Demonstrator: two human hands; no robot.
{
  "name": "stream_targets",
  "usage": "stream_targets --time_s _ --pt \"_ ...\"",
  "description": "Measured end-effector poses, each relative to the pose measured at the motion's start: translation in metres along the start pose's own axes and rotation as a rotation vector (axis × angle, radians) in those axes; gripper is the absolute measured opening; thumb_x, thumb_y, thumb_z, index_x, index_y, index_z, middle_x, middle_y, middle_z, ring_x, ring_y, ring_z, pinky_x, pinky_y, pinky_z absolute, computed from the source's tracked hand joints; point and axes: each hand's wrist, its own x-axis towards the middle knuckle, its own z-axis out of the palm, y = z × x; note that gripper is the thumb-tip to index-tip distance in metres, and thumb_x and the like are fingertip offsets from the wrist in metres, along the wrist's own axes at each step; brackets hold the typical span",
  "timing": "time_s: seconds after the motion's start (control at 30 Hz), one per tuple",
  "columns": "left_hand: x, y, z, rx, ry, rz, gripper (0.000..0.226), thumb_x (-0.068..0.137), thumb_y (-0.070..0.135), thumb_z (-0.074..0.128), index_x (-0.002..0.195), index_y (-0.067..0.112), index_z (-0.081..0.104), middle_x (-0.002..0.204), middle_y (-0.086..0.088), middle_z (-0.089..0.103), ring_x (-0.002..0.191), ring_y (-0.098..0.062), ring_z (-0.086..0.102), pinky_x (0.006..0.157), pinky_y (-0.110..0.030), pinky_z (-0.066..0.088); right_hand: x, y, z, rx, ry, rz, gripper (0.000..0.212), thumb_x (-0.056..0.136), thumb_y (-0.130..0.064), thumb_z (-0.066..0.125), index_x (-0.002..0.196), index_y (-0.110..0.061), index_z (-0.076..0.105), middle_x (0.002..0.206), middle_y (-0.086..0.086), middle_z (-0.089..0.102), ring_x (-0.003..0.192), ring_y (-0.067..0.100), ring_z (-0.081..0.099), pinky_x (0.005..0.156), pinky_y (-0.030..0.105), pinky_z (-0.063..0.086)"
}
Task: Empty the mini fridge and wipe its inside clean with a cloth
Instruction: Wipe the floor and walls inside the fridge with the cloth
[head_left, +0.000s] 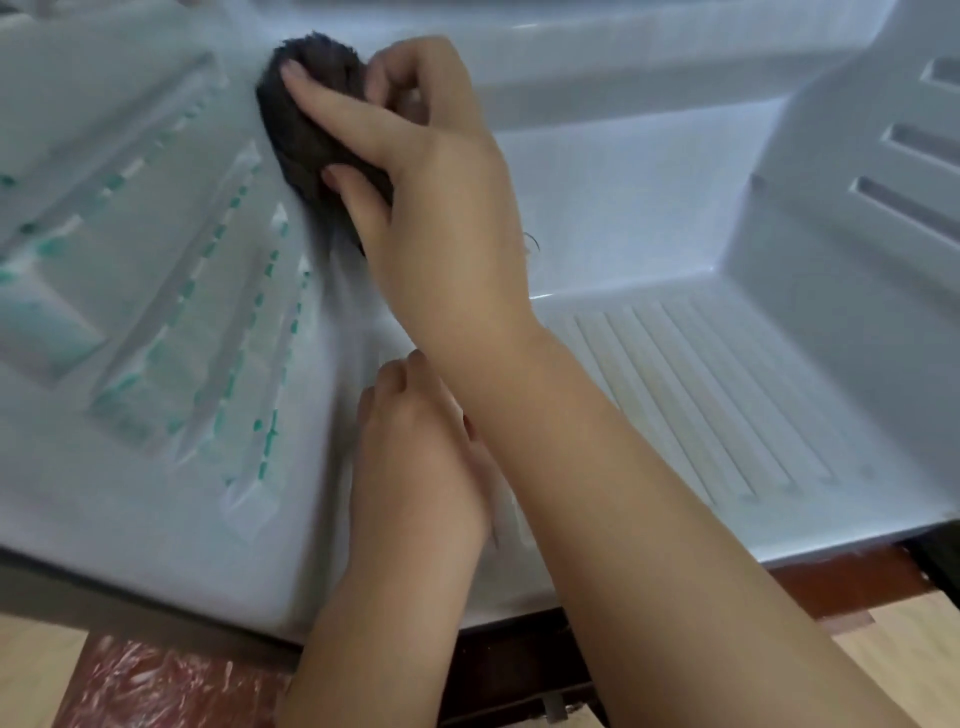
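The white moulded-plastic mini fridge (649, 218) shows a ribbed floor (727, 389) and a left wall (78, 130) under clear film (244, 322) with green dashes. The right hand (441, 208) grips a dark grey, fuzzy, bunched cloth (306, 130), pressing it to that wall near the back corner. The left hand (415, 457) lies low by the wall, fingers bent; I cannot tell whether it holds anything.

Ribbed fridge floor (727, 405) is free at right; left hand (415, 457) and right hand (441, 208) crowd the left wall (156, 260).
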Motion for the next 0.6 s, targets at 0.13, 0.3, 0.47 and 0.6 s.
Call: stream_targets --time_s 0.13,0.3,0.47,0.6 --pt "-0.015 0.014 -0.013 -0.193 0.100 0.008 0.036 0.088 0.017 0.057 0.124 0.014 0.052 0.119 -0.006 0.053 0.112 -0.026 0.049 0.083 -0.028 0.034 -0.026 0.038 -0.013 -0.281 -0.052 0.187 0.027 0.088 -0.011 0.057 0.111 -0.016 0.071 0.101 -0.005 0.055 0.092 0.007 0.052 0.077 0.014 0.038" --pt "-0.015 0.010 -0.013 -0.240 0.129 0.010 0.041 0.094 0.020 0.051 0.134 0.014 0.046 0.127 -0.003 0.049 0.117 -0.021 0.047 0.090 -0.026 0.036 -0.018 0.042 -0.022 -0.284 0.273 0.169 0.028 0.080 -0.003 0.065 0.104 -0.013 0.074 0.099 0.007 0.060 0.083 0.003 0.047 0.073 0.005 0.038" --pt "-0.016 0.003 -0.009 -0.236 0.121 0.044 0.037 0.089 0.010 0.056 0.126 0.010 0.054 0.119 -0.008 0.055 0.112 -0.027 0.050 0.089 -0.031 0.035 -0.007 0.035 0.013 -0.298 -0.029 -0.119 0.029 0.074 -0.006 0.066 0.101 -0.013 0.075 0.090 0.015 0.060 0.077 0.030 0.059 0.063 0.034 0.049" --pt "-0.014 0.000 -0.009 -0.214 0.127 0.070 0.036 0.089 0.011 0.055 0.126 0.011 0.054 0.121 -0.007 0.056 0.114 -0.025 0.048 0.090 -0.029 0.035 -0.011 0.045 0.010 -0.356 -0.166 -0.175 0.025 0.079 -0.008 0.065 0.100 -0.014 0.076 0.087 0.017 0.058 0.078 0.035 0.058 0.057 0.038 0.051"
